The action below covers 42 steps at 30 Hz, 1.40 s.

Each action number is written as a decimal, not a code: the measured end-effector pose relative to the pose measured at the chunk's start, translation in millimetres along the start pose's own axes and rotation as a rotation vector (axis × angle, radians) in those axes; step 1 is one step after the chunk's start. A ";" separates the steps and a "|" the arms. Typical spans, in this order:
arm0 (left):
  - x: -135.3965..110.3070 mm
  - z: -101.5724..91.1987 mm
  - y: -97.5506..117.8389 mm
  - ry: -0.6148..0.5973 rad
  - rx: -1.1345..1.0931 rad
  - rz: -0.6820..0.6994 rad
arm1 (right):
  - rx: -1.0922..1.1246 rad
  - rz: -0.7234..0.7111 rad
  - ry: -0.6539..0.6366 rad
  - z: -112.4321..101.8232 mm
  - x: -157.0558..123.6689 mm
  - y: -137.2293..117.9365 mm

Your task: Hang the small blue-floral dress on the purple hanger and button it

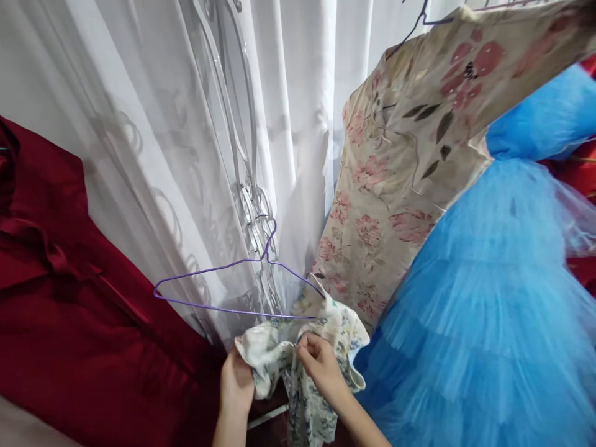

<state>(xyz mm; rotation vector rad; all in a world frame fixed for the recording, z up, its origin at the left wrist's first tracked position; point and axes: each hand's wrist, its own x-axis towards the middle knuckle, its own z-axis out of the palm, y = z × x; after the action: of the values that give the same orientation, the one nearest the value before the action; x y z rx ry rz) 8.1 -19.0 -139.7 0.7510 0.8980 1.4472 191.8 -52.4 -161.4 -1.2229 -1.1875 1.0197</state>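
Left hand (236,380) grips crumpled floral garment (336,330) | right hand (320,360) pinches it | hanger (266,251) (triangular wire)

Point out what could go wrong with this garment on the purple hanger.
The floral garment might slip off the purple wire hanger: only one side appears looped over it, and the opposite end is bare.

A hard pull from the left hand or right hand, both gripping the fabric, could tilt the hanger or strain the cloth.
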 end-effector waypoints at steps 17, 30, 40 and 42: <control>-94.7 39.6 -64.7 -0.607 0.793 -0.186 | -0.129 -0.029 -0.532 -107.7 -39.0 -55.1; -101.5 90.6 -6.5 -0.082 0.917 0.567 | 0.213 -0.098 -0.406 -123.7 119.6 -134.7; -62.6 -27.5 87.7 -0.321 1.487 0.427 | 0.323 0.079 -0.692 -112.8 121.9 -154.3; -38.6 -48.9 114.1 -0.258 1.525 0.470 | 0.288 0.116 -0.695 -119.5 127.4 -162.0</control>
<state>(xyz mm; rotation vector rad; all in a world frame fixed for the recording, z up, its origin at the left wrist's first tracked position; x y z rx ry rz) -87.7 -60.6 -62.3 2.3108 1.6375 0.7511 319.0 41.5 16.8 -0.7249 -1.4283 1.7203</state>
